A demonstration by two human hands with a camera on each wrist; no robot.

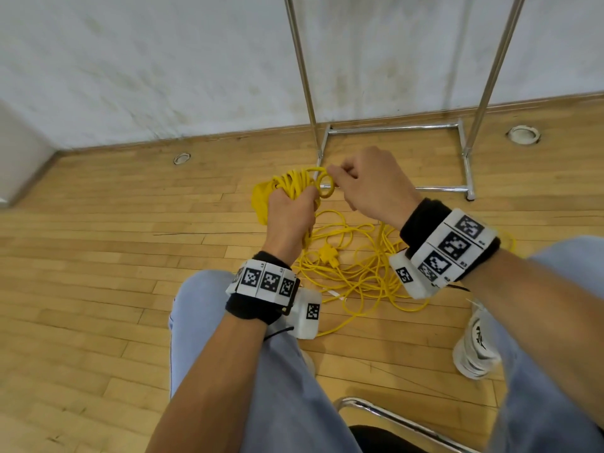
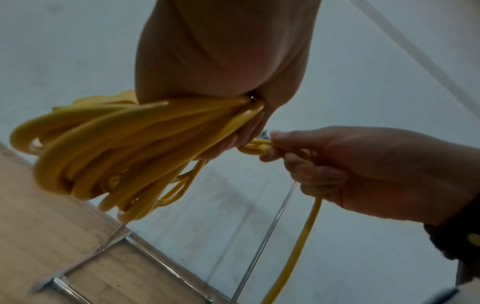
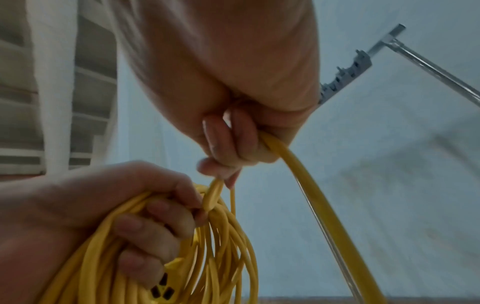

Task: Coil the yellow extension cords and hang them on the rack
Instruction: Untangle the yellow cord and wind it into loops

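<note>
- Head view alone shows the floor: loose yellow cord [image 1: 353, 273] sprawls in tangled loops on the wooden floor [image 1: 98, 256] between the person's knees, with a yellow plug block [image 1: 328, 255] lying among them, and the chrome rack [image 1: 395, 129] stands just beyond by the wall.
- Left wrist view alone shows the coiled bundle [image 2: 109, 148] from below: many thick, glossy loops fanning out of the left hand [image 2: 223, 51], whose fingers are wrapped round them.
- Right wrist view alone shows a yellow socket end [image 3: 162, 288] with dark slots tucked under the left fingers [image 3: 155, 230].
- The right hand [image 3: 233, 142] is curled, fingertips pinching a small loop of cord beside the bundle; a single strand [image 3: 319, 205] runs down out of its palm.
- The bundle is held in the air above the loose cord.
</note>
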